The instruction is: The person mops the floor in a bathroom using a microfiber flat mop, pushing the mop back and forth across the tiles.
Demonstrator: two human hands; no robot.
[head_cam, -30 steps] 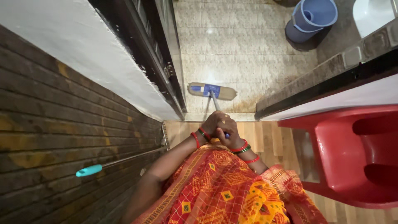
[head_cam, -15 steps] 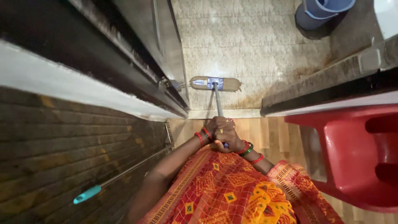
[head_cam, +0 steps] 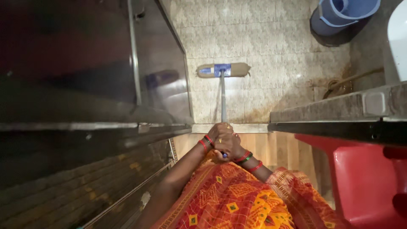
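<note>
Tiled floor at upper centre is being mopped; left hand and right hand are clasping the mop handle tightly—keeping the mop head flat is likely helping.

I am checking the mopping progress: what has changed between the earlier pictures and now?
The mop head has slid farther away from the person across the tiled floor. Nothing was taken or released: both hands, left hand and right hand, keep their grip on the handle. The bucket stayed put.

Both hands clasped together, arms reaching forward

The left hand and right hand close in 1 stacked grip, pointing toward 12 o'clock; both wrists wear bangles, forearms bare.
</note>
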